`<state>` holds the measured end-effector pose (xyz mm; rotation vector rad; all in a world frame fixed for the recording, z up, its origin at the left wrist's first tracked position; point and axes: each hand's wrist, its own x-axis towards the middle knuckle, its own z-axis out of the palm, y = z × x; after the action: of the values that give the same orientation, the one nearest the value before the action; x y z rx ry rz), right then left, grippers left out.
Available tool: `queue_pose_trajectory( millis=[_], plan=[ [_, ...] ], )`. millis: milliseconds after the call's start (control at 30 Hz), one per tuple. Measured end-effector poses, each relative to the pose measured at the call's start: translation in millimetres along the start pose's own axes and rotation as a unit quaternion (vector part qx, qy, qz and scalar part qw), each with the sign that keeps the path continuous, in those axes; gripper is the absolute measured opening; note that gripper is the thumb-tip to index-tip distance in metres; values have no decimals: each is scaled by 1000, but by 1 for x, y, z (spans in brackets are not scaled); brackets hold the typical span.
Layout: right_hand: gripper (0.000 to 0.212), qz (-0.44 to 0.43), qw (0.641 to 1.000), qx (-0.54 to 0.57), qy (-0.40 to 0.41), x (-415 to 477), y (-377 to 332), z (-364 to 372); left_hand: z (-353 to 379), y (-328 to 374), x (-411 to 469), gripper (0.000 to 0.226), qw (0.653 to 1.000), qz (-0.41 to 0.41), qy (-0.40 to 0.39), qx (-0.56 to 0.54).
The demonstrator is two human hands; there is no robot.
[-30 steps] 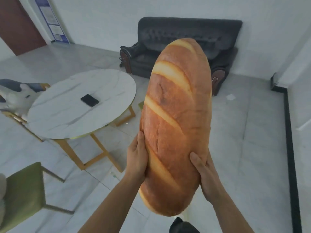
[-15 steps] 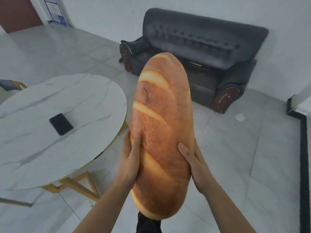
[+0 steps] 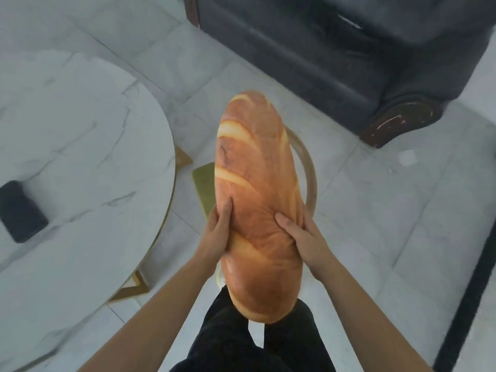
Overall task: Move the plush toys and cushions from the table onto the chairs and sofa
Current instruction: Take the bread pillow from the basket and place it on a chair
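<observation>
A long bread-shaped cushion (image 3: 255, 189), orange-brown with pale slashes, stands nearly upright in front of me. My left hand (image 3: 217, 232) presses its left side and my right hand (image 3: 303, 237) presses its right side, so both hold it. Behind the cushion a chair shows its green seat (image 3: 204, 183) and a curved pale backrest (image 3: 308, 167); most of the chair is hidden. The dark grey sofa (image 3: 335, 55) stands at the top right. The round white marble table (image 3: 80, 170) fills the left.
A black phone (image 3: 21, 210) lies on the table near its left edge. The table's gold legs (image 3: 134, 285) show under its rim. A black baseboard (image 3: 467, 291) runs along the right wall. My dark trousers (image 3: 241, 339) are below the cushion.
I have walked closer to the table and sofa, and the view has tipped downward. The cushion has dropped lower, over the green chair. Both hands keep the same hold.
</observation>
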<state>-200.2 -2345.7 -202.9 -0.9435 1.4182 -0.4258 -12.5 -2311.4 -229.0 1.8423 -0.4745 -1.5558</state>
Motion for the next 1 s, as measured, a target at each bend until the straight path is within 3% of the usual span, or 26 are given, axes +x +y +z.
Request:
queue_pose_trajectory(
  millis=[133,300,400,533,600,700,767,867,1000],
  plan=[
    [68,34,999,-13,-34,85,17,-18,26,-9,70,75,998,-56,32,-15],
    [71,42,996,-63,-54,197,53,-39,62,-41,162,62,993,-90,75,-16],
    [79,66,992,-111,-13,251,72,-43,88,-64,213,79,989,-125,74,14],
    [94,99,982,-154,38,280,96,-39,108,-75,263,74,989,-111,98,13],
    [98,99,983,-147,55,284,103,-37,109,-78,279,92,985,-120,124,-7],
    [108,139,980,-129,59,293,112,-35,102,-88,294,99,974,-146,156,-71],
    [103,152,979,-119,61,296,112,-33,98,-92,299,95,963,-176,160,-129],
    [76,123,985,-96,79,292,109,-31,97,-92,299,72,968,-156,150,-124],
    [50,83,986,-81,118,286,116,-34,104,-102,295,81,984,-99,111,-99]
  ],
)
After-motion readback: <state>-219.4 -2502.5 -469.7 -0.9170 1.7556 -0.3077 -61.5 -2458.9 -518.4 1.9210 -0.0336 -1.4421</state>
